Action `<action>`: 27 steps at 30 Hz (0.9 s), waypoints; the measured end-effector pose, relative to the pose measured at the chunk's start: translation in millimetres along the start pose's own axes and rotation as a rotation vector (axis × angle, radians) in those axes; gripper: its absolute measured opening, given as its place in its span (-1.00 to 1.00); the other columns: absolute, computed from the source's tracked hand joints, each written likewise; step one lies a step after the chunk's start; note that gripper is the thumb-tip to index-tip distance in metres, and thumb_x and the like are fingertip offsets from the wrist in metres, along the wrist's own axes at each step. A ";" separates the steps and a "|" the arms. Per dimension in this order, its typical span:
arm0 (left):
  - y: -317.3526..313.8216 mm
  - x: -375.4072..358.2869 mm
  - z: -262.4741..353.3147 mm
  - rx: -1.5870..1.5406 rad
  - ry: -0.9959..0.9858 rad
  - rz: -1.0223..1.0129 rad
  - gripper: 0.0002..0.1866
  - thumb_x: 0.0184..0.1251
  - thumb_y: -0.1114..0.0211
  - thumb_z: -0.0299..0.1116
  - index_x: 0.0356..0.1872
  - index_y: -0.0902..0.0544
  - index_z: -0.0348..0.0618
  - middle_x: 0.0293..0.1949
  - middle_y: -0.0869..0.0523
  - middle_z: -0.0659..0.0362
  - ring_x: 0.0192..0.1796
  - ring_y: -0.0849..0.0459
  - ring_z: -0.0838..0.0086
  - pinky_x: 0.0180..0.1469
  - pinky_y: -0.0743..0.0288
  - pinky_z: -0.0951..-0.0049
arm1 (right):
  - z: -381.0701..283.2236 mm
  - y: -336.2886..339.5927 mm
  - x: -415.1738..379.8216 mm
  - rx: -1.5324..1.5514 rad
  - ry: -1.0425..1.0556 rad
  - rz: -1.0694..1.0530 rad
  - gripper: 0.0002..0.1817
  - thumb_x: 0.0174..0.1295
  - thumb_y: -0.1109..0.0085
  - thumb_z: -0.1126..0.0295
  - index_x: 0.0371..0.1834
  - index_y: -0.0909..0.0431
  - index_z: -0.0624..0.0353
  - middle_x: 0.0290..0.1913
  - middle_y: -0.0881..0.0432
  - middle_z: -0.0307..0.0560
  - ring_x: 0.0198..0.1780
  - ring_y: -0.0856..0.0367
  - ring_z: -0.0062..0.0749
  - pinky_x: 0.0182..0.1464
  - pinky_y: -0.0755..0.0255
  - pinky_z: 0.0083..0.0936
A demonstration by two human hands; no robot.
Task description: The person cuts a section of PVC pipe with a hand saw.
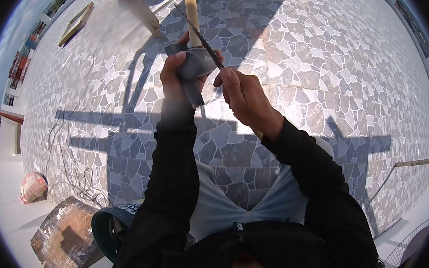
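Sleeves (169, 169), dark, are seen nearest, w/ pale jeans (252, 213) spread below & a dark bucket (100, 230) set by the L elbow.

Next out, R hand (246, 97) is curled tight round the near end of a dark strip (204, 44), thumb pressed on top. Strip is slanted up & L, past the R side of the grey piece (200, 64); whether the two are touching can't be told. Strip looks thin & prob. stiff lengthwise, poss. w/ a rough edge, so it's best gripped at the near end, fingers kept off the rest.

Grey piece, maybe plastic pipe, is held up off the floor (314, 67), just beyond R hand. L hand (173, 76) is wrapped round it from the L, thumb on the near side, fingertips showing at the R edge. Prob. light, since one hand suffices; walls judged fairly stiff, surface smooth & a bit slippery, esp. if dusty. Firm hold is best taken round the body, clear of the strip; dark ends, jutting up-L & down, may be less steady to grip.

Farther off, a wooden post (192, 13) is lined up behind the piece, & a wooden frame (76, 25) is laid on the tiles.
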State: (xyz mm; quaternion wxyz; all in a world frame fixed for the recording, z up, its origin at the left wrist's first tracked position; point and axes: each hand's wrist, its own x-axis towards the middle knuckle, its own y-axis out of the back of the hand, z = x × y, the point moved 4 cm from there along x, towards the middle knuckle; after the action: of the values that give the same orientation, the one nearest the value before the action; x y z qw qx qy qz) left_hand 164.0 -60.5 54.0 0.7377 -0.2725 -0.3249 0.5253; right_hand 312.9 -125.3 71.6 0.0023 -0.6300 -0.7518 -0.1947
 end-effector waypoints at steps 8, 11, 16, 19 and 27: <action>0.0 0.0 2.0 0.034 -0.031 0.031 -0.23 0.19 -0.31 -0.07 0.40 -0.36 -0.21 0.03 -0.66 -0.07 0.13 -0.67 -0.14 0.37 -0.48 -0.17 | 0.7 -0.1 0.7 0.010 0.083 0.037 -0.40 0.64 0.29 0.05 -0.33 -0.55 0.34 -0.55 -0.55 0.23 -0.47 -0.58 0.22 -0.36 -0.38 -0.07; -3.6 0.3 -1.2 -0.017 0.012 -0.043 -0.25 0.22 -0.22 -0.19 0.43 -0.26 -0.25 -0.01 -0.62 -0.11 0.12 -0.69 -0.02 0.34 -0.54 -0.04 | 22.2 1.0 4.2 -0.034 0.011 0.019 -0.41 0.64 0.28 0.06 -0.34 -0.54 0.34 -0.55 -0.55 0.23 -0.47 -0.58 0.22 -0.37 -0.38 -0.08; -7.7 0.2 1.8 -0.010 -0.008 -0.042 -0.23 0.21 -0.23 -0.18 0.44 -0.25 -0.25 0.00 -0.62 -0.12 0.09 -0.70 -0.04 0.31 -0.56 -0.05 | 3.4 0.0 1.3 -0.013 0.072 0.041 -0.42 0.64 0.26 0.06 -0.35 -0.54 0.33 -0.57 -0.55 0.22 -0.47 -0.59 0.22 -0.38 -0.38 -0.09; -4.4 0.9 -2.1 -0.011 0.005 -0.032 -0.22 0.20 -0.23 -0.17 0.45 -0.25 -0.25 -0.01 -0.63 -0.11 0.08 -0.70 -0.05 0.29 -0.57 -0.06 | 10.9 0.1 2.3 -0.001 0.032 0.034 -0.42 0.64 0.26 0.06 -0.36 -0.54 0.33 -0.58 -0.54 0.21 -0.47 -0.59 0.21 -0.38 -0.38 -0.08; -4.5 -1.3 1.1 0.019 -0.007 -0.041 -0.23 0.21 -0.25 -0.13 0.43 -0.29 -0.24 0.02 -0.64 -0.10 0.12 -0.68 -0.12 0.36 -0.49 -0.13 | 4.5 -1.5 0.8 -0.009 0.030 0.022 -0.39 0.64 0.26 0.05 -0.35 -0.56 0.36 -0.55 -0.57 0.25 -0.45 -0.58 0.26 -0.34 -0.40 -0.05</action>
State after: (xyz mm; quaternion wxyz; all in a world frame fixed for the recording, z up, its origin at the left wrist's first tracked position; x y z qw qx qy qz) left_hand 165.5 -63.0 57.8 0.7499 -0.2568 -0.3278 0.5141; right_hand 312.4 -123.4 67.2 0.0130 -0.6353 -0.7438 -0.2074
